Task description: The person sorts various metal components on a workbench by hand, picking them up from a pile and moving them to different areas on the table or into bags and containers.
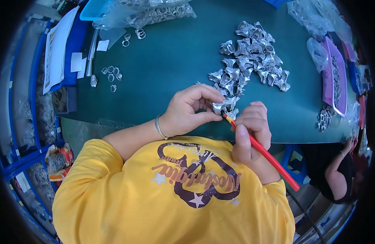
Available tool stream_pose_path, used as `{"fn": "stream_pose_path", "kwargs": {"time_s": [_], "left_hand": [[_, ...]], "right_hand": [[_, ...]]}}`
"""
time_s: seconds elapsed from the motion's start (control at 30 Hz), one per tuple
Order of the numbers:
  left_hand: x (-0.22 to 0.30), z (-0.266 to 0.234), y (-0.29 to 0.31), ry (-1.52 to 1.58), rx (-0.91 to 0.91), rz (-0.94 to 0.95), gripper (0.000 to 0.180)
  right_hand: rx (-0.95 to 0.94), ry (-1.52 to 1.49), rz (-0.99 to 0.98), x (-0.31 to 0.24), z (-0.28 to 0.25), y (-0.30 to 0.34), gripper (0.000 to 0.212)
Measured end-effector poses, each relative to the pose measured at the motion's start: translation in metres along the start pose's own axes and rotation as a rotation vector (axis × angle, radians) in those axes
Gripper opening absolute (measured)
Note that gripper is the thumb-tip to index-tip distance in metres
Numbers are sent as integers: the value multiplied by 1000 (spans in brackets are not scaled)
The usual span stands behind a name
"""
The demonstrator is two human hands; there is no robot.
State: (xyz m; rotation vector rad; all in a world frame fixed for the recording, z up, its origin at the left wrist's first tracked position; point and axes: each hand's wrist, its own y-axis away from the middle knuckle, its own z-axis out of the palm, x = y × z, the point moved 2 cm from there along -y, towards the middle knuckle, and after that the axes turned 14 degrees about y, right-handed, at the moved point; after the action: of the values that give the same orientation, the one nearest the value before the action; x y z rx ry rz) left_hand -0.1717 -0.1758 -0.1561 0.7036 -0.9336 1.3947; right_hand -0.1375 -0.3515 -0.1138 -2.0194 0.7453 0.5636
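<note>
A single head-worn fisheye view looks steeply down from above the person's yellow shirt (171, 191); it faces forward across the green worktable (171, 61); the hands sit close, near frame centre; table edges bend toward the dark circular rim; no second view overlaps.
</note>
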Motion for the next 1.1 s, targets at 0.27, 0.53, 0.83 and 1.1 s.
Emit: {"fn": "stream_pose_path", "kwargs": {"time_s": [0.27,0.53,0.83,1.1], "left_hand": [[3,0,1,-215,-42,-29,35],[9,4,2,-297,-66,33,33],[10,4,1,-286,-15,5,35],[7,5,1,-238,30,-8,36]], "right_hand": [[10,33,-15,-2,4,-1,12],[-5,37,-10,-2,5,-3,11],[37,51,20,1,4,4,8],[47,30,38,4,2,8,9]]}}
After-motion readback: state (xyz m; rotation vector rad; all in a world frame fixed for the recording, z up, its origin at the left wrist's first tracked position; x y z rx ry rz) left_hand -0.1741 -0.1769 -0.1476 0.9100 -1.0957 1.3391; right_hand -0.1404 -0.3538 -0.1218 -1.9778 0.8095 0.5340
